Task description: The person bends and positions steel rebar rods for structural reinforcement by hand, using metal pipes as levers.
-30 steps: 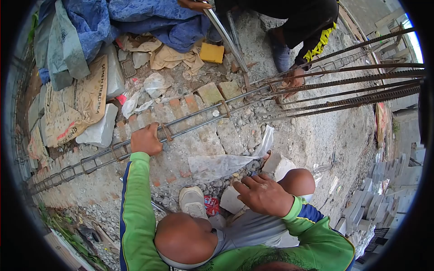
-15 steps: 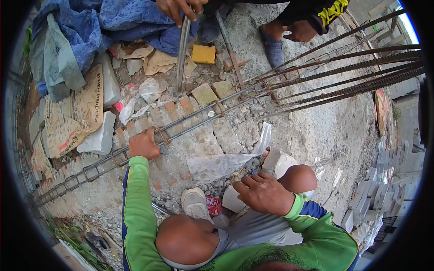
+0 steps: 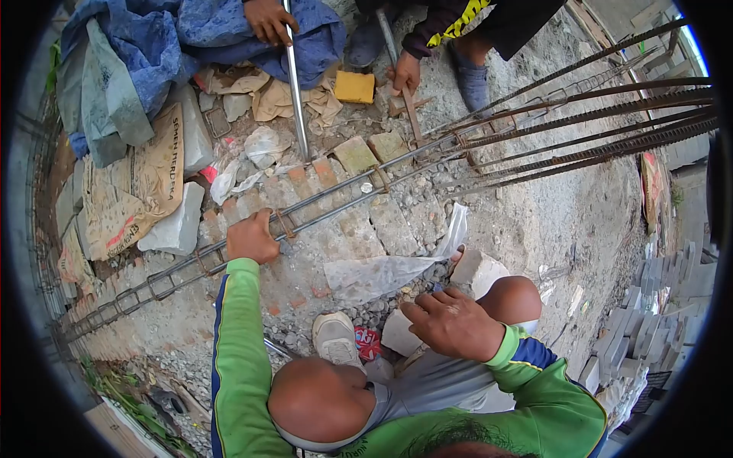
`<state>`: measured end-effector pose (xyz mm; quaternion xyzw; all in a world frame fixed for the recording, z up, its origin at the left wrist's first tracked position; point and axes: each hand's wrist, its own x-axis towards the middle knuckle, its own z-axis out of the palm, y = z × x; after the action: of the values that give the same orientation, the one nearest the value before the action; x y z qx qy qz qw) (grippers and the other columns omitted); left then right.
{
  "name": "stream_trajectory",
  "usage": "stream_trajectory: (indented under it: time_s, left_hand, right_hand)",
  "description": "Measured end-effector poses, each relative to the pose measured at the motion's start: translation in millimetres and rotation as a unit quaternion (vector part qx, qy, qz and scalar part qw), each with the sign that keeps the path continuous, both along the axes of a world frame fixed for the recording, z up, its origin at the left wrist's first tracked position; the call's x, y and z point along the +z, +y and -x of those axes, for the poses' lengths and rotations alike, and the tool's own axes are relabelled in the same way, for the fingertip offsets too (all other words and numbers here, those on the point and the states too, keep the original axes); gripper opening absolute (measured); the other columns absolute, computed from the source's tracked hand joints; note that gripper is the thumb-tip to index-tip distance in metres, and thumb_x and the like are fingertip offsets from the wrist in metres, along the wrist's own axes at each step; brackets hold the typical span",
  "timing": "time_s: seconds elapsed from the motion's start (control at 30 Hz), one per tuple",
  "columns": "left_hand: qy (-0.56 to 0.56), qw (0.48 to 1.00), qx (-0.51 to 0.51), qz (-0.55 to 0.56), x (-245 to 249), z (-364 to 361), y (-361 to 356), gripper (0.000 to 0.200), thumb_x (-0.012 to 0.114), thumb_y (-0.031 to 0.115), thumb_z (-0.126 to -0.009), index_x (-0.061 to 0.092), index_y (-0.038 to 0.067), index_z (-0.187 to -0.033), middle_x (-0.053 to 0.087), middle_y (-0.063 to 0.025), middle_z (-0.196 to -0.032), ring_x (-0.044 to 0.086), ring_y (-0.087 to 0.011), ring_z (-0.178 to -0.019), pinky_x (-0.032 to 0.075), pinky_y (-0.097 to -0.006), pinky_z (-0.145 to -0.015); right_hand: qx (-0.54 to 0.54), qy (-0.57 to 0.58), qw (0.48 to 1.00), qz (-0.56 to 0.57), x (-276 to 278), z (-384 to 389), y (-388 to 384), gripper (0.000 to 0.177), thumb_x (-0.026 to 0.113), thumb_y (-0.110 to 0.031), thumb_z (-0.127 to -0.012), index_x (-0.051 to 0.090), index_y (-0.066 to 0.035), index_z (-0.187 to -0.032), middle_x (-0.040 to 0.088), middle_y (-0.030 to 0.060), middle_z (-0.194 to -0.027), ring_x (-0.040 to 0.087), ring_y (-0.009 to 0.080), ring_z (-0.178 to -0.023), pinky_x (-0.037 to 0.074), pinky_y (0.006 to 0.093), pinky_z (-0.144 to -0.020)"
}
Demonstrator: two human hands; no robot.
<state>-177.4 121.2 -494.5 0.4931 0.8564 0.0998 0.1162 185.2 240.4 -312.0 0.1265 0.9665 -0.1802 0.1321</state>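
Rusty rebar cage point(image 3: 343, 189), left hand point(image 3: 250, 238) gripping

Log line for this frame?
left hand: gripping rusty steel rebar cage | right hand: open, resting by knee | co-worker's hand: on shiny metal pipe

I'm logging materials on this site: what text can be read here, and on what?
"SEMEN MERDEKA": on the paper cement sack.
Red print lower on that sack: too blurred to read.
Red packet by the shoe: print too small.
Yellow marks on the co-worker's sleeve: unreadable.
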Motion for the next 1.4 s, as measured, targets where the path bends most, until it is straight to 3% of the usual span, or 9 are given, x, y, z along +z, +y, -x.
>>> stream_trajectory:
  time_s: [0.5, 0.6, 0.67, 0.8, 1.03, 1.4]
  left_hand:
    - [-0.001, 1.000, 0.002, -0.005, -1, -3, -1, 0.048, 0.069, 0.018, -0.065, 0.065, 0.009, -0.112, 0.072, -0.0177, -0.096, 0.070, -0.0376, -0.086, 0.055, -0.0458, -0.076]
    - [0.014, 1.000, -0.005, -0.023, -1, -3, 0, 0.046, 0.068, 0.017, -0.065, 0.066, 0.009, -0.110, 0.072, -0.0179, -0.095, 0.070, -0.0378, -0.085, 0.055, -0.0464, -0.075]
    - [0.017, 0.999, -0.007, -0.040, -5, -3, -1, 0.045, 0.067, 0.017, -0.065, 0.067, 0.009, -0.109, 0.072, -0.0182, -0.094, 0.070, -0.0382, -0.083, 0.055, -0.0474, -0.074]
    - [0.011, 1.000, -0.004, -0.007, 1, -5, 2, 0.047, 0.066, 0.017, -0.065, 0.068, 0.009, -0.111, 0.072, -0.0176, -0.095, 0.070, -0.0379, -0.082, 0.055, -0.0474, -0.074]
    - [0.014, 1.000, 0.005, 0.007, 2, -6, 3, 0.054, 0.069, 0.020, -0.063, 0.069, 0.013, -0.116, 0.073, -0.0193, -0.093, 0.071, -0.0376, -0.082, 0.056, -0.0459, -0.076]
    - [0.014, 1.000, 0.009, 0.015, 3, -6, 4, 0.053, 0.069, 0.020, -0.063, 0.069, 0.014, -0.116, 0.073, -0.0194, -0.093, 0.070, -0.0385, -0.083, 0.056, -0.0461, -0.077]
  right_hand:
    - [-0.006, 0.017, 1.000, 0.000, 2, -2, 0, 0.037, 0.069, -0.025, -0.086, 0.062, -0.010, -0.120, 0.064, 0.0062, -0.091, 0.067, 0.0241, -0.084, 0.050, 0.0380, -0.078]
    - [-0.013, 0.036, 0.999, -0.003, 1, -3, -1, 0.032, 0.068, -0.024, -0.087, 0.062, -0.010, -0.115, 0.064, 0.0064, -0.089, 0.067, 0.0249, -0.083, 0.050, 0.0385, -0.077]
    - [-0.004, 0.045, 0.999, -0.026, 4, -2, -1, 0.016, 0.063, -0.018, -0.083, 0.061, -0.010, -0.096, 0.061, 0.0059, -0.083, 0.067, 0.0229, -0.079, 0.050, 0.0354, -0.072]
    - [-0.005, 0.069, 0.996, -0.050, 0, -6, -2, 0.012, 0.059, -0.017, -0.082, 0.061, -0.010, -0.091, 0.061, 0.0054, -0.078, 0.067, 0.0226, -0.076, 0.051, 0.0358, -0.073]
    - [-0.014, 0.077, 0.996, -0.052, -2, -11, -3, 0.012, 0.060, -0.017, -0.082, 0.064, -0.010, -0.091, 0.062, 0.0055, -0.080, 0.067, 0.0221, -0.076, 0.049, 0.0357, -0.072]
    - [-0.008, 0.064, 0.997, -0.042, 0, -11, -2, 0.021, 0.060, -0.017, -0.082, 0.063, -0.009, -0.102, 0.063, 0.0060, -0.082, 0.067, 0.0231, -0.079, 0.048, 0.0370, -0.075]
